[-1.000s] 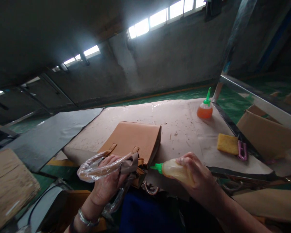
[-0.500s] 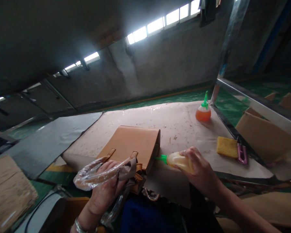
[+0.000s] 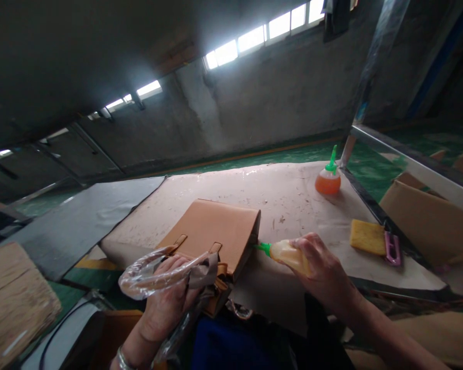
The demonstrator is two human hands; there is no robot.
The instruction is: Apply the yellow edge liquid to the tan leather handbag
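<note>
A tan leather handbag (image 3: pixel 216 226) lies on the paper-covered table, its plastic-wrapped handle (image 3: pixel 150 282) looping toward me. My left hand (image 3: pixel 173 288) reaches through that handle and grips the bag's near edge; its fingertips are partly hidden. In my right hand (image 3: pixel 320 262) is a squeeze bottle (image 3: pixel 289 254) of pale yellowish liquid, held on its side. The green nozzle points left, with its tip at the bag's right side edge. Whether the tip touches the leather I cannot tell.
Farther back stands another squeeze bottle (image 3: pixel 327 180) with orange liquid. A yellow sponge (image 3: pixel 368 237) and a pink-handled tool (image 3: pixel 392 248) lie at the table's right edge. A metal frame (image 3: pixel 416 159) and cardboard box (image 3: pixel 420 216) are beyond. A grey sheet covers the left table.
The view has shifted slightly, so things appear a little to the right. The bottle's nozzle tip sits slightly higher along the bag's side edge. Both hands keep their holds.
</note>
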